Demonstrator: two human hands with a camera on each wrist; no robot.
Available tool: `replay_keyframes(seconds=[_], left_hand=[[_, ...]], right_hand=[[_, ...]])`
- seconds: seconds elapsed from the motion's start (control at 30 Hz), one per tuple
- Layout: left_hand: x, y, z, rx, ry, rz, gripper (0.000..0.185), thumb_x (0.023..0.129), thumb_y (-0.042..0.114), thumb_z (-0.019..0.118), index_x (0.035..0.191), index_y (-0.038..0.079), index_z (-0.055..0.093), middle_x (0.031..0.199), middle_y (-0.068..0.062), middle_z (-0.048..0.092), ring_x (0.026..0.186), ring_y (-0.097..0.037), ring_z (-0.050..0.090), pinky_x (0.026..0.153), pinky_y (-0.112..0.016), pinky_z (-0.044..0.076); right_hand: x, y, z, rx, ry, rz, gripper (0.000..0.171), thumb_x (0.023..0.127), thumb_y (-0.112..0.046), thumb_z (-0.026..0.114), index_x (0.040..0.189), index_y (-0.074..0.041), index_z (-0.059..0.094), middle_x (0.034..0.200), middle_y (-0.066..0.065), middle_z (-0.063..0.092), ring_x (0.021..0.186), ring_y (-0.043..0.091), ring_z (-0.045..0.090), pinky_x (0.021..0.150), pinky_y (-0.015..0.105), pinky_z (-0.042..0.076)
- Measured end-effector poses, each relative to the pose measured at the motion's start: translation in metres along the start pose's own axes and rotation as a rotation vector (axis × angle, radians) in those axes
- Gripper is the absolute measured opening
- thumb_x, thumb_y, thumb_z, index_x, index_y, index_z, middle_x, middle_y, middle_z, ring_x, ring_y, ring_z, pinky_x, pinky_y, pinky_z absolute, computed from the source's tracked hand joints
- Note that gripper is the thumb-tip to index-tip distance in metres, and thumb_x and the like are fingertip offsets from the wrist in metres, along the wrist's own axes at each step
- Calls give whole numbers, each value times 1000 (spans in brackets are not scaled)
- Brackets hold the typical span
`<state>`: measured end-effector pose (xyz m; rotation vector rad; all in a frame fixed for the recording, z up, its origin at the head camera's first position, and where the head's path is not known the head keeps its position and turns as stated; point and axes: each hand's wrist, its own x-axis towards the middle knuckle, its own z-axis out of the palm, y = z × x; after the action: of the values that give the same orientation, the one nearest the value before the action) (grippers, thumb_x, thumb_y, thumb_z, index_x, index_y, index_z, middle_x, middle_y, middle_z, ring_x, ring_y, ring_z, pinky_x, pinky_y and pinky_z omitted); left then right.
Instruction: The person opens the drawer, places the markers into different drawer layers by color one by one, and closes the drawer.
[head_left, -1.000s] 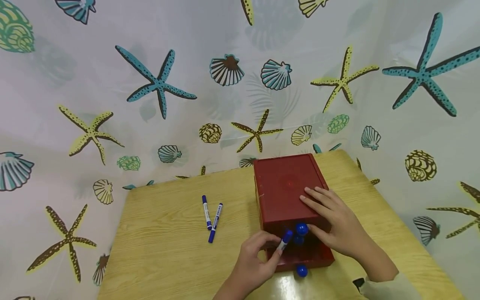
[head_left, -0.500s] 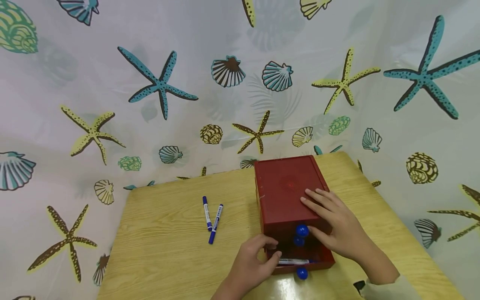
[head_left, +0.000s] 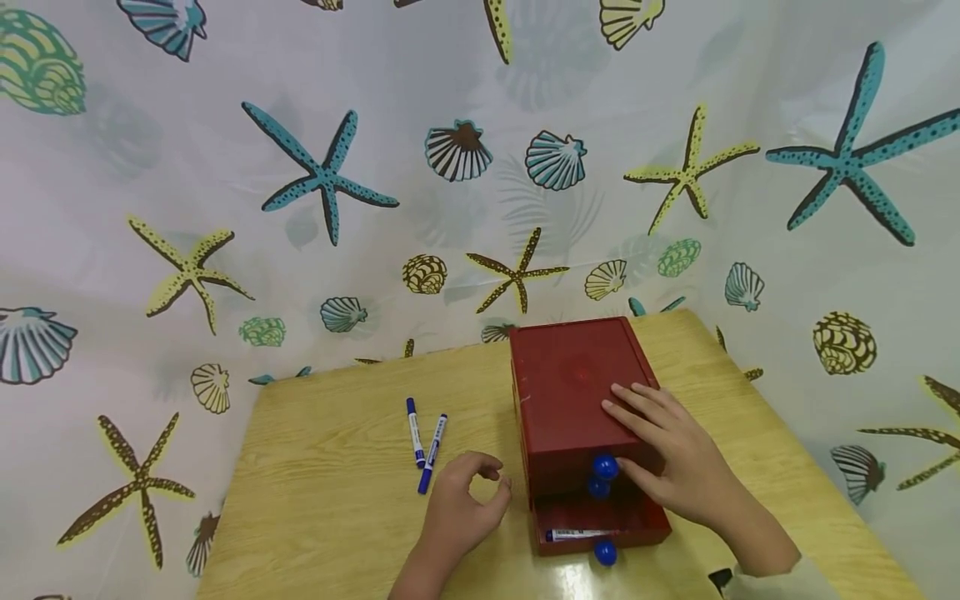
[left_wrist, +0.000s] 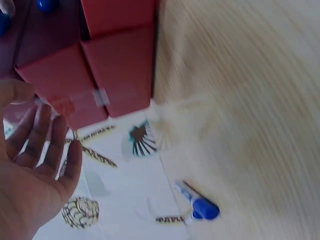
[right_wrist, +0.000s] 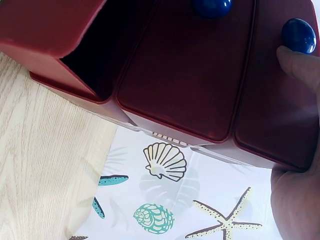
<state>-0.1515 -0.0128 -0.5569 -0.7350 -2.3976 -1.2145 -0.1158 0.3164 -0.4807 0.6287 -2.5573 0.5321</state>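
Observation:
A small red drawer cabinet [head_left: 570,375] stands on the table, its lowest drawer [head_left: 637,518] pulled out. In that drawer a blue-capped marker [head_left: 579,534] lies along the front wall. My right hand [head_left: 671,454] rests its fingers on the cabinet's top, while the thumb [right_wrist: 295,62] touches the top drawer's blue knob [right_wrist: 299,36]. Left of the cabinet hovers my left hand [head_left: 461,504], fingers loosely bent and holding nothing. Two more markers lie on the wood beyond it, one marker [head_left: 416,432] angled against the other marker [head_left: 432,454].
Blue round knobs stick out from the drawer fronts, the lowest knob [head_left: 606,552] farthest forward. Behind and beside the wooden table [head_left: 330,483] hangs a white curtain [head_left: 360,250] printed with starfish and shells.
The left hand let go of the marker, which dropped into the lowest drawer, and then drew back left. The right hand stayed on the cabinet.

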Motion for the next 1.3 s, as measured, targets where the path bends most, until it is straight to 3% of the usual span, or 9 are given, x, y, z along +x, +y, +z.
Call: replay_keyframes(seconds=[0.27, 0.4, 0.53, 0.7, 1.0, 1.3], left_hand=[[5, -36, -15, 190, -26, -278, 26, 90, 11, 83, 114, 8, 73, 109, -7, 70, 103, -24, 66, 86, -42, 59], [4, -58, -16, 218, -68, -407, 37, 90, 12, 83, 123, 1, 70, 112, -14, 66, 94, -21, 58, 76, -34, 53], [5, -74, -14, 211, -104, -489, 44, 89, 9, 83, 128, -3, 68, 105, -17, 61, 82, -18, 47, 65, -27, 40], [4, -82, -11, 220, -123, -515, 42, 87, 4, 82, 126, -6, 69, 98, -15, 63, 79, -18, 48, 64, -28, 40], [8, -83, -10, 305, -81, -508, 34, 83, -4, 79, 116, -6, 73, 95, -16, 67, 75, -21, 57, 59, -33, 48], [8, -83, -7, 339, -148, -586, 34, 78, -6, 76, 112, -2, 72, 85, -9, 65, 69, -21, 58, 54, -35, 47]], right_hand=[[0, -1, 1, -1, 16, 3, 86, 75, -25, 95, 153, -24, 59, 159, 6, 55, 148, 34, 46, 133, 23, 4], [-1, -1, 1, 2, 23, 4, 86, 75, -24, 96, 153, -24, 59, 159, 5, 55, 147, 34, 46, 132, 22, 3], [-1, -1, 1, 4, 29, 4, 86, 75, -24, 96, 153, -25, 59, 159, 4, 55, 147, 33, 46, 132, 21, 3], [-1, -3, 1, 9, 34, -2, 86, 75, -24, 96, 153, -26, 59, 159, 3, 56, 147, 34, 47, 131, 18, 2], [0, -4, 1, 13, 40, -5, 85, 75, -24, 95, 153, -25, 59, 158, 4, 56, 146, 34, 47, 130, 17, 2], [0, -5, 0, 17, 45, -2, 85, 74, -23, 95, 152, -25, 60, 157, 4, 57, 145, 34, 47, 130, 17, 2]])
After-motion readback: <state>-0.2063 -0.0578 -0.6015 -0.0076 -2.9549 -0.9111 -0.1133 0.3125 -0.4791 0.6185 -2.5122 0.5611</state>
